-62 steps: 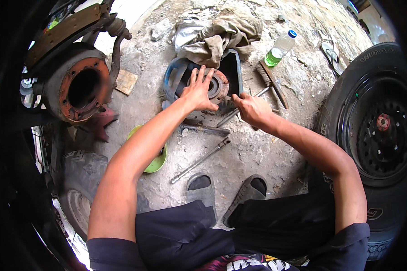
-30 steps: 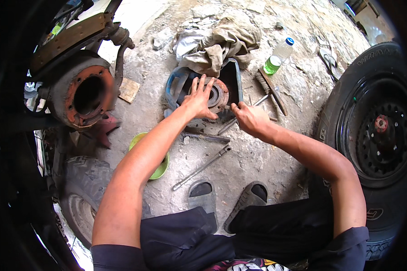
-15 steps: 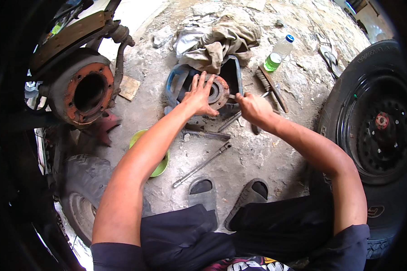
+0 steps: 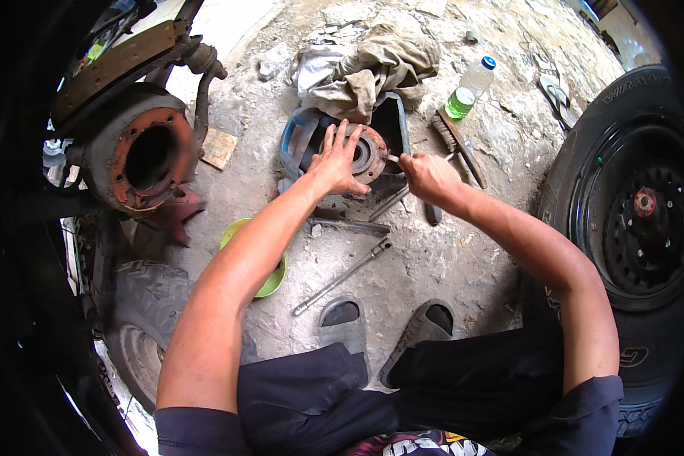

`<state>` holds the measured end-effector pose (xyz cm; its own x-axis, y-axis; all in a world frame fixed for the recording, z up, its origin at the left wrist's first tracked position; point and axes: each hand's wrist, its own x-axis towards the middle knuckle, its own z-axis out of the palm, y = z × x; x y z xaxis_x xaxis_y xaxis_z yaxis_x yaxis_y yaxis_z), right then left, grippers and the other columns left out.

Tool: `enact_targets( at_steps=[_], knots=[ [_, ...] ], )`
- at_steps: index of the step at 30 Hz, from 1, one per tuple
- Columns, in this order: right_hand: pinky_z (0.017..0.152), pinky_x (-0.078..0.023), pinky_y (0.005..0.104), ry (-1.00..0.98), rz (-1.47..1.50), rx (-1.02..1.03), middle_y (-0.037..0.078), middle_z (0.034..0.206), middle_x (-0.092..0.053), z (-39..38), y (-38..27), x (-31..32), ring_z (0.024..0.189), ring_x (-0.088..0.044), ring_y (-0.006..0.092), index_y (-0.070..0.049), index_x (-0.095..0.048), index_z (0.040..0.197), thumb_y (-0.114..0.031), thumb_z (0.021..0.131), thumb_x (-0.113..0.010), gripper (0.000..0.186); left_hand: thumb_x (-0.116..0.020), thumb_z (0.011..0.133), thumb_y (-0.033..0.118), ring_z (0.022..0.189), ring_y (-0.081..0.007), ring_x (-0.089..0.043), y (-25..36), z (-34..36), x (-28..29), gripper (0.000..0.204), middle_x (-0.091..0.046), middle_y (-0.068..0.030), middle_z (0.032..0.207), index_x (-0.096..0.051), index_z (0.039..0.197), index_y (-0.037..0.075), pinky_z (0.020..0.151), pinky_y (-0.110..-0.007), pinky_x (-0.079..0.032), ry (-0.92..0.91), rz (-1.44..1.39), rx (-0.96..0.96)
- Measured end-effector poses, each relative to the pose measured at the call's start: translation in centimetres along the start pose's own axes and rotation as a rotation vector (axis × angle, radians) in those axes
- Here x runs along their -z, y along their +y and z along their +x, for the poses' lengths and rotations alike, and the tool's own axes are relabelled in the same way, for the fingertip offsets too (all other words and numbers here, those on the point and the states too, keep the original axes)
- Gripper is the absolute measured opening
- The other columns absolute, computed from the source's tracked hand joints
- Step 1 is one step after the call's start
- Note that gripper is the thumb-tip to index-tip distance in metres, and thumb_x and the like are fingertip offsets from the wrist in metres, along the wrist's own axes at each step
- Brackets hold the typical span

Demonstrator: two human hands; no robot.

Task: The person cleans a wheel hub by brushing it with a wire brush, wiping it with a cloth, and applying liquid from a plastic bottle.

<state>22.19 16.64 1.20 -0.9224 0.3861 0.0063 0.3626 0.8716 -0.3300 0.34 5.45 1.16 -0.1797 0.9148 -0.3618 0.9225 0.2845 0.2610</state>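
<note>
At upper centre of the frame, touching a rusty hub point(image 4: 369, 155) with spread left hand point(image 4: 333, 165); gripping a slim tool point(image 4: 393, 158) in closed right hand point(image 4: 431, 179).

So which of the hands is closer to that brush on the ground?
The right. The right hand is close to the brush, on its lower-left side; the left hand is farther left, spread on the round metal part.
</note>
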Motion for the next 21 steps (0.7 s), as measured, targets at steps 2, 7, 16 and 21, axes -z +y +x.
enact_targets(
  at_steps=[2,7,16,21],
  knots=[
    [0.048,-0.050,0.0494,-0.053,0.033,0.026,0.018,0.066,-0.060,-1.0,-1.2,-0.3,0.056,-0.064,0.0359,-0.001,-0.059,0.096,-0.009,0.095,-0.050,0.012,-0.095,0.055,0.049,0.154,-0.0426,0.000,-0.2,-0.2,-0.2,0.145,0.006,-0.0144,0.168,0.000,0.161,0.025,0.107,-0.069,-0.040,0.008,-0.004,-0.002],
    [0.058,-0.055,0.0504,-0.171,0.089,-0.093,0.021,0.078,-0.068,-0.8,-3.5,1.3,0.069,-0.069,0.0408,-0.002,-0.061,0.095,-0.008,0.091,-0.051,0.012,-0.095,0.055,0.049,0.154,-0.0424,0.001,-1.1,-0.8,-0.4,0.145,0.007,-0.0148,0.168,0.001,0.161,0.025,0.107,-0.068,-0.041,0.020,-0.002,0.008],
    [0.060,-0.053,0.0533,-0.132,0.138,-0.004,0.023,0.072,-0.066,-1.5,-2.5,0.3,0.068,-0.068,0.0426,-0.004,-0.061,0.094,-0.011,0.093,-0.051,0.012,-0.095,0.055,0.049,0.154,-0.0426,0.001,-0.6,-0.5,-0.5,0.145,0.007,-0.0149,0.168,0.001,0.161,0.025,0.107,-0.070,-0.040,0.020,-0.007,-0.001],
    [0.055,-0.051,0.0529,0.016,0.140,-0.037,0.025,0.069,-0.064,0.3,-0.9,1.1,0.065,-0.066,0.0436,-0.003,-0.062,0.091,-0.016,0.099,-0.050,0.019,-0.095,0.056,0.047,0.153,-0.0434,0.001,-0.1,-0.4,-0.1,0.143,0.005,-0.0156,0.168,-0.001,0.161,0.024,0.106,-0.071,-0.040,0.015,-0.031,-0.012]
  ],
)
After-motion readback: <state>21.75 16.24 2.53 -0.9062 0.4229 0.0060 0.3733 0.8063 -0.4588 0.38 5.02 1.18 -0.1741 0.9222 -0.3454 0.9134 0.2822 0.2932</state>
